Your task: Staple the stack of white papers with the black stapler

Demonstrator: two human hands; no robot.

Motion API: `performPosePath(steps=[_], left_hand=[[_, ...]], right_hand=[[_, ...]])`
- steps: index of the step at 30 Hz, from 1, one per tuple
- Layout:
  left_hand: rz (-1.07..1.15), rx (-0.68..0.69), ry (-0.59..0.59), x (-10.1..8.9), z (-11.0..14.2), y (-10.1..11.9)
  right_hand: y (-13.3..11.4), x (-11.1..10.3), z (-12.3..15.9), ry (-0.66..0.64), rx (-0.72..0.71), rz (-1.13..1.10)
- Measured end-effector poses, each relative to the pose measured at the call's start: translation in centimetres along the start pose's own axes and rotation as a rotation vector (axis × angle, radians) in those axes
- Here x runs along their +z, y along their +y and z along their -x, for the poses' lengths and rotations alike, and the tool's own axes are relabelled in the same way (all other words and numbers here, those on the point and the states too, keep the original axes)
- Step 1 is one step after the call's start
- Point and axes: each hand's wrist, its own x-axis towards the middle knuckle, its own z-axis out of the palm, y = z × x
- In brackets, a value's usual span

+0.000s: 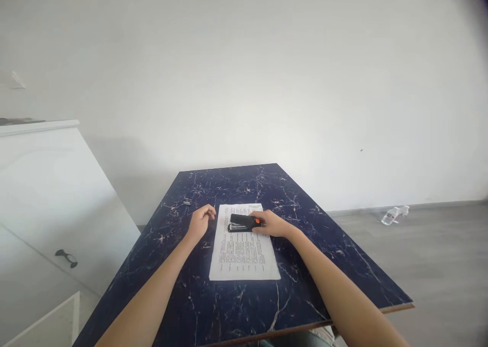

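Observation:
A printed sheet of paper (pixel 244 258), perhaps a stack, lies flat on the dark blue marbled table (pixel 236 311). Over its upper half, my right hand (pixel 272 223) grips the rear end of a black stapler (pixel 240 220) with an orange part near the hinge. The stapler points left, its jaws apart, its metal magazine showing between them. Whether its base touches the paper I cannot tell. Just off the paper's upper left edge rests my left hand (pixel 201 221), its fingers curled in and nothing visible in them.
A small grey piece (pixel 186 202) lies on the table left of the paper. To the left stands a white cabinet (pixel 57 184) with a dark handle (pixel 66 258). A white wall (pixel 244 82) rises behind the table. On the floor at right lies a clear plastic bottle (pixel 391 215).

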Motion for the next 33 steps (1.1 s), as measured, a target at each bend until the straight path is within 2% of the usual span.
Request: performPosePath(steps=[2, 4, 8, 11, 16, 23, 29, 33], left_hand=[[-0.162, 0.024, -0.091, -0.2, 0.1, -2.1], [-0.273, 0.078, -0.203, -0.3, 0.4, -2.8], [-0.413, 0.141, -0.529, 0.0, 0.9, -1.7], [-0.493, 0.127, -0.64, 0.6, 1.1, -1.0], [-0.582, 0.103, -0.606, 1.6, 1.1, -1.1], [-0.508, 0.143, -0.674, 1.2, 0.7, -1.8], [-0.49, 0.145, -0.62, 1.4, 0.8, -2.0], [-0.497, 0.158, -0.594, 1.7, 0.8, -2.1]], right_hand=[[0.1, -0.4, 0.2, -0.015, -0.013, -0.005], [0.1, -0.6, 0.3, -0.027, -0.035, -0.008], [0.3, -0.6, 0.5, -0.003, -0.049, -0.043], [0.8, -0.5, 0.7, 0.041, -0.026, -0.049], [1.6, -0.8, 1.0, 0.097, 0.008, -0.023], [1.2, -1.2, 1.1, 0.073, 0.011, 0.044], [0.9, -1.7, 1.2, 0.05, 0.011, 0.103], [0.7, -1.5, 1.0, 0.07, 0.016, 0.006]])
